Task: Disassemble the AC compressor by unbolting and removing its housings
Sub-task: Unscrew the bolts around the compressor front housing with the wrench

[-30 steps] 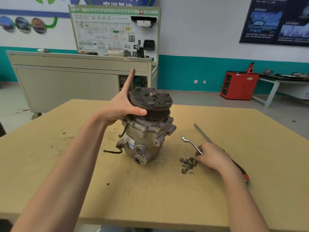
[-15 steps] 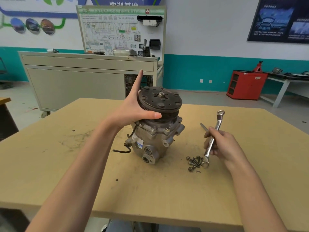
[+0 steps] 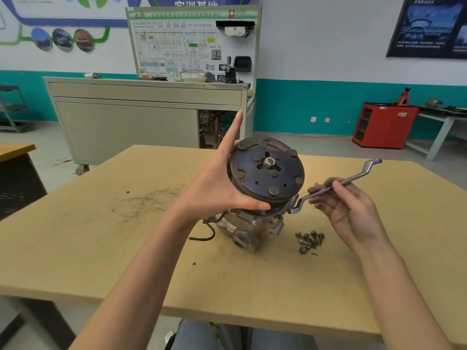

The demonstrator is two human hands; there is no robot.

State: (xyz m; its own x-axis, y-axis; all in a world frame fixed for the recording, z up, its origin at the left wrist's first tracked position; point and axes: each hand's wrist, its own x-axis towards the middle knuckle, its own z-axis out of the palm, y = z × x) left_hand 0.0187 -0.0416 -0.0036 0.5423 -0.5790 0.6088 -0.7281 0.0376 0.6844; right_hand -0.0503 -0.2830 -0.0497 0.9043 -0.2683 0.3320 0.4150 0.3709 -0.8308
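The AC compressor [image 3: 249, 227] stands on end on the wooden table [image 3: 101, 243], its dark round clutch plate [image 3: 267, 170] tilted toward me. My left hand [image 3: 222, 188] grips the left rim of the clutch plate, thumb under the front edge and index finger pointing up. My right hand [image 3: 346, 205] holds an offset ring wrench [image 3: 336, 185] by its shaft. The wrench's lower ring end sits at the compressor's right side, just under the pulley. Several removed bolts [image 3: 309, 241] lie in a pile on the table right of the compressor.
A black wire [image 3: 204, 234] trails from the compressor's left side. Behind the table stands a grey training bench [image 3: 141, 117] with a wiring board. A red cabinet [image 3: 384, 125] and a white bench are at the far right. Another desk corner [image 3: 15, 150] shows left.
My right hand picked the wrench up from the table by the bolts, swung it round and brought its ring end to the compressor's right side. The clutch plate now tilts more toward me.
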